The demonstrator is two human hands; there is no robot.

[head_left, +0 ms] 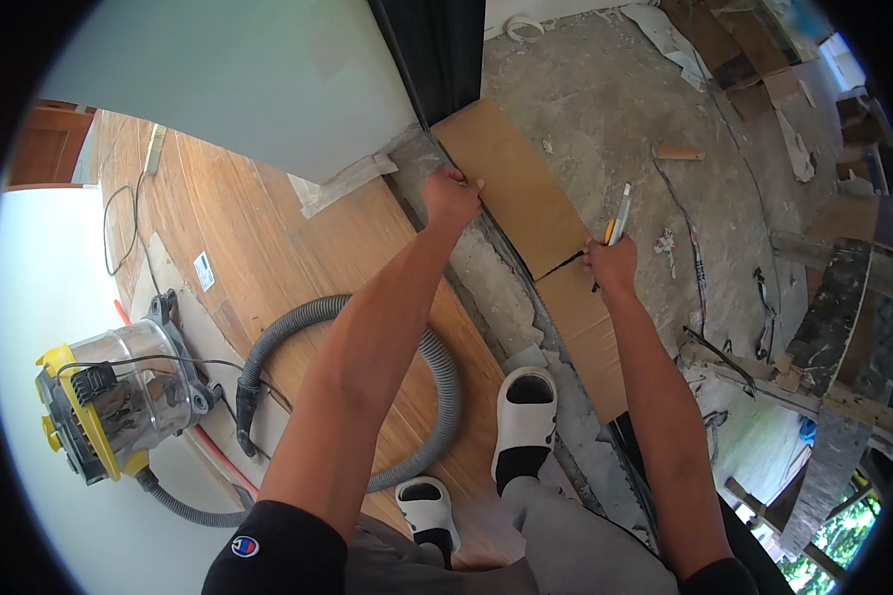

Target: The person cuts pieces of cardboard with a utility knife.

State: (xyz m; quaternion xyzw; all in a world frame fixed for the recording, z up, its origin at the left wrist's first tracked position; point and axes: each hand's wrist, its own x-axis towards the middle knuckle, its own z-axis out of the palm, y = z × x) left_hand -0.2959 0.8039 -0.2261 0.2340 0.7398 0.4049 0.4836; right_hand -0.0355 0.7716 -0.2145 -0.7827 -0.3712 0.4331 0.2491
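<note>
Head view, looking straight down: my right hand has its grip closed around a utility knife, yellow at the handle, the body sticking up past the fingers. The hand sits at a dark slit across a strip of cardboard, on the strip's right edge. My left hand has its grip closed over the strip's left edge, further up, fingers curled over it and pressing it down.

I see the cardboard lying along the seam where two floors meet. To its left runs a wood plank floor; to its right a bare concrete floor, dusty and littered with scraps of cardboard, a small wood offcut and loose dark cables. A pale wall fills the upper left.

White slides on my feet stand just beside the near end of the strip. A grey hose loops across the planks behind them to a steel and yellow shop vacuum at the far left. Rough timber and rubble lie at the right edge.
</note>
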